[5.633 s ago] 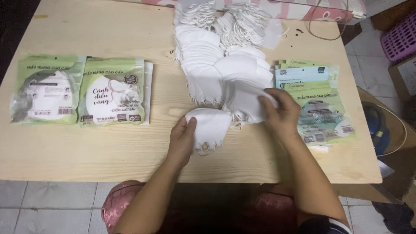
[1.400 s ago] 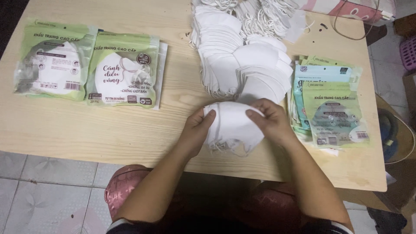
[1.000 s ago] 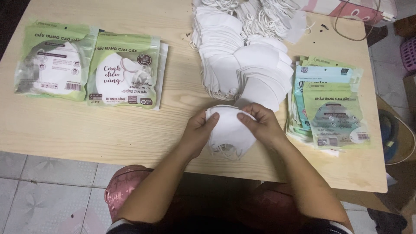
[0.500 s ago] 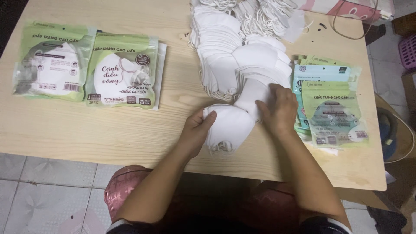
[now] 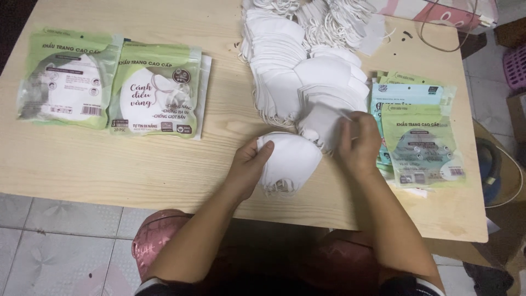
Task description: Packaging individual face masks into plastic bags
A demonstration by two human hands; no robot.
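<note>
My left hand point(image 5: 247, 164) grips the left edge of a small stack of folded white face masks point(image 5: 290, 161) lying on the wooden table point(image 5: 164, 164) near its front edge. My right hand point(image 5: 359, 141) reaches into the big heap of loose white masks point(image 5: 307, 82) just behind that stack, its fingers pinching the edge of one mask at the heap's near end. The heap runs from the table's middle to its far edge, with ear loops tangled at the top.
Two filled green mask packets point(image 5: 156, 90) point(image 5: 68, 79) lie flat at the left. A pile of empty green and blue packets point(image 5: 419, 134) sits at the right, beside my right hand. A pink basket point(image 5: 516, 66) and a cable stand off the table's right side.
My hands first squared the small stack together. Then my right hand left it and moved up right into the heap, while my left hand stayed on the stack.
</note>
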